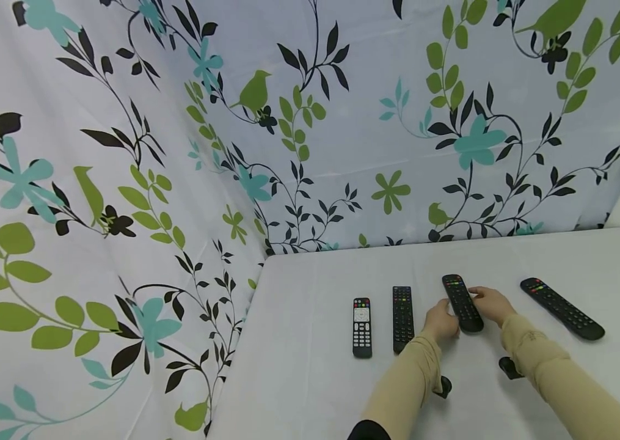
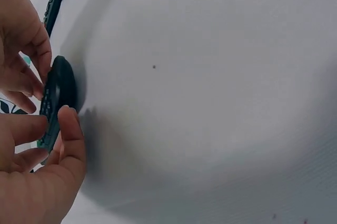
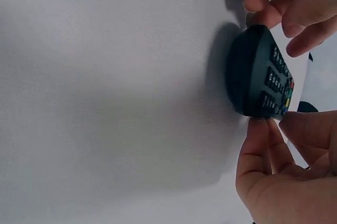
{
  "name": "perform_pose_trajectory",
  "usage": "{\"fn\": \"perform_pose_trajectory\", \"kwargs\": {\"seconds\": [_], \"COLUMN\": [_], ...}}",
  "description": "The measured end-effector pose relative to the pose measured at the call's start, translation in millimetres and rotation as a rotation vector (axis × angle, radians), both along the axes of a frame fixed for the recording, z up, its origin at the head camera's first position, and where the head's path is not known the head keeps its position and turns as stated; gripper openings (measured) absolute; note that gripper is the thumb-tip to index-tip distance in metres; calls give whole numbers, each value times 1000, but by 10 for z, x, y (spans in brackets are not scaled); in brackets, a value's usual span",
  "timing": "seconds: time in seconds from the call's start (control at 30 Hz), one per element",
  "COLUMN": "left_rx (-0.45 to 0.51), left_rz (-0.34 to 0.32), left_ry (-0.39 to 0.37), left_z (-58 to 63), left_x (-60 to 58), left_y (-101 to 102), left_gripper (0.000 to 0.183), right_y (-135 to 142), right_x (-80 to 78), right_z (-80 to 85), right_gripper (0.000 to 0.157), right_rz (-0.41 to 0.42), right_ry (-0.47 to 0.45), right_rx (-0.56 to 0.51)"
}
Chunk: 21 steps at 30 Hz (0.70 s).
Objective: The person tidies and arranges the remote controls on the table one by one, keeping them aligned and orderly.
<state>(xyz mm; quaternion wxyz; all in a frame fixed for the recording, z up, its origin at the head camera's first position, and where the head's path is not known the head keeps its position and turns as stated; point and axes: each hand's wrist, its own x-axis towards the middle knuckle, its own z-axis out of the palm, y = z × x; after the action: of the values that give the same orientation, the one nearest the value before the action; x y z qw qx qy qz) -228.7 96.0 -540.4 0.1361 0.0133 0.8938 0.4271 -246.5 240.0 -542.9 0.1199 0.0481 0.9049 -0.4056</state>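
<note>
A black remote control (image 1: 462, 304) with coloured buttons at its far end lies between my two hands, slightly slanted, close over the white table. My left hand (image 1: 441, 321) holds its left edge, thumb and fingertips around the side in the left wrist view. On the opposite edge, my right hand (image 1: 492, 304) grips with its fingertips; the right wrist view shows these fingers (image 3: 258, 145) against the remote's side. Part of the left fingers is hidden behind the remote in the head view.
Left of the hands lie a remote with a white panel (image 1: 361, 327) and a long black remote (image 1: 402, 318), partly behind the left sleeve. Another black remote (image 1: 562, 308) lies slanted at the right. A patterned curtain (image 1: 342, 153) hangs behind the white table (image 1: 299, 366).
</note>
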Motion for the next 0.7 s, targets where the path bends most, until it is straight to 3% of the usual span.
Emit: {"fn": "perform_pose_trajectory", "kwargs": {"seconds": [0.37,0.7], "left_rx": [175,166], "left_rz": [42,46], "left_ry": [-93,-110], "left_z": [-138,-168], "left_x": [74,84], "left_y": [-40,-98], "left_gripper": [50,49], "right_y": [-20,-43], "right_x": [100,173], "right_z": [-201,-223], "right_gripper": [60,55], "right_rz": [5,31], "right_ry": [-37,-80], "right_rx": [-73,-103]}}
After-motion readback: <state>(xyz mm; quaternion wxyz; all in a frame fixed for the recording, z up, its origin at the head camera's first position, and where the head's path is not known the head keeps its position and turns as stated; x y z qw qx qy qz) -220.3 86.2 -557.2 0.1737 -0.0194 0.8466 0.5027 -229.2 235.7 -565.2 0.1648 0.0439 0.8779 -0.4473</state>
